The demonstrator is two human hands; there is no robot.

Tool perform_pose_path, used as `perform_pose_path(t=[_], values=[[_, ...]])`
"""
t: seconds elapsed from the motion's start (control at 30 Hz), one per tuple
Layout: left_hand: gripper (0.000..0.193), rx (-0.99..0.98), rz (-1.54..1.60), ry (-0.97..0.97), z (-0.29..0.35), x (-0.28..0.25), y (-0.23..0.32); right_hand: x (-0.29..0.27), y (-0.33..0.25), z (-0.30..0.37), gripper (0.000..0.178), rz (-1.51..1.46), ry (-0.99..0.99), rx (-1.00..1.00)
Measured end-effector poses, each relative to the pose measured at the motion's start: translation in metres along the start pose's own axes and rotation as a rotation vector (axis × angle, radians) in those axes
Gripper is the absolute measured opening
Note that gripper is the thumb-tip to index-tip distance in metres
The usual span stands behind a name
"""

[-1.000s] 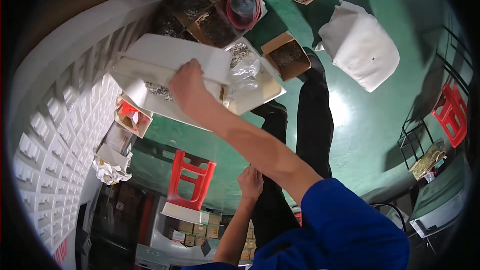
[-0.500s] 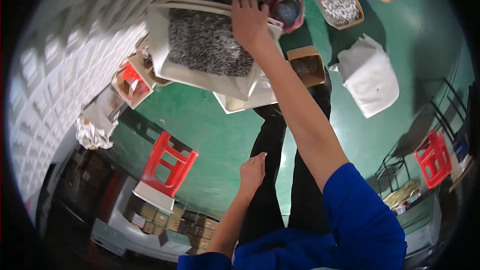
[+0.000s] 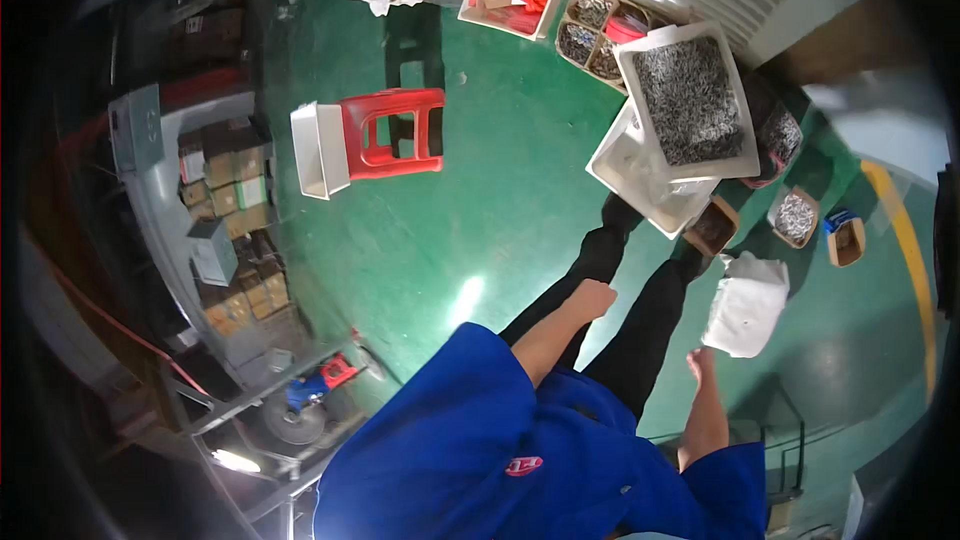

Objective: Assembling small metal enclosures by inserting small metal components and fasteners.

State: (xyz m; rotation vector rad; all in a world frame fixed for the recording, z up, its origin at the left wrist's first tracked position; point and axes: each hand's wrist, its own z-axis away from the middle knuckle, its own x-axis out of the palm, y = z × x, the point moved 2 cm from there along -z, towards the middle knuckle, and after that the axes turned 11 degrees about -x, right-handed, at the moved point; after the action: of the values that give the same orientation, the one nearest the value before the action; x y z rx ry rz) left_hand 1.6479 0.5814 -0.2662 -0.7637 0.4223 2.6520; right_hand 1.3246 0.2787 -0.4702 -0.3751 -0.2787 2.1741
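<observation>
My left hand (image 3: 597, 298) hangs over my legs, its fingers curled into a loose fist, and I see nothing in it. Farther right, my right hand (image 3: 701, 363) is low with fingers drawn in, just below a white sack (image 3: 748, 302) on the floor in the picture. I cannot make out anything in that hand either. Ahead, a white tray (image 3: 665, 37) full of small grey metal pieces (image 3: 690, 100) rests tilted across a second white tray (image 3: 618, 155). Neither hand touches the trays. By my foot stands a small brown box (image 3: 712, 228).
A red stool (image 3: 432, 140) and a white bin (image 3: 322, 152) are on the left. Behind stand a divided box of small parts (image 3: 605, 33) and a white crate with red items (image 3: 487, 15). Two small boxes (image 3: 795, 217) lie right. A metal cart (image 3: 215, 418) fills the lower left.
My right hand has left the tray's edge and dropped back beside my leg. My view has turned left, so stool and trays appear elsewhere. My left hand stays curled.
</observation>
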Motion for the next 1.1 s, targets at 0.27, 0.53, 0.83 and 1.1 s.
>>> perform_pose_path(t=[0.27, 0.53, 0.83, 1.1], values=[[0.017, -0.088, 0.064, 0.117, 0.035, -0.063, -0.044, -0.132, -0.059, 0.178, 0.020, -0.874, 0.703, -0.048], [0.014, 0.109, 0.129, 0.474, 0.055, -0.111, -0.068, -0.011, -0.189, 0.217, 0.022, -0.694, 0.268, -0.085], [0.021, -0.231, 0.488, 0.656, 0.152, -0.005, -0.268, -0.058, -0.178, 0.078, 0.028, -0.924, -0.212, -0.266], [0.022, -0.670, 0.497, 0.103, 0.280, 0.176, -0.327, -0.126, -0.323, 0.287, 0.023, -0.497, 0.695, -0.538]])
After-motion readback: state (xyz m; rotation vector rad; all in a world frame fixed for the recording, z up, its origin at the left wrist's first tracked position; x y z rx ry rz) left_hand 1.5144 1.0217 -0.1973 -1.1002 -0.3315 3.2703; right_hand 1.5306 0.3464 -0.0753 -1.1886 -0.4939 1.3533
